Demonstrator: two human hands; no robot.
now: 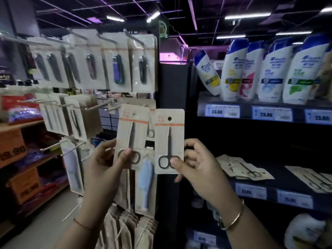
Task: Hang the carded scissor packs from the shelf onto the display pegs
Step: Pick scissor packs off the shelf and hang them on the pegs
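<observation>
My left hand (pixel 109 159) grips a carded scissor pack (pixel 132 130) by its lower edge, thumb over the scissor handles. My right hand (pixel 195 165) holds a second carded scissor pack (pixel 169 139) upright beside it, its hang hole showing at the top. Both cards are raised in front of the peg display, near a bare metal peg (pixel 100 106). More scissor packs (pixel 242 169) lie in loose piles on the dark shelf to the right, with another pile (pixel 312 178) further right.
Carded nail tools (pixel 93 60) hang on the upper pegs, tweezers cards (pixel 71 115) lower left. Shampoo bottles (pixel 260 71) fill the upper right shelf above price tags (pixel 222 110). Orange boxes (pixel 12 146) sit on wooden shelves at left. A black post (pixel 172 83) divides display and shelving.
</observation>
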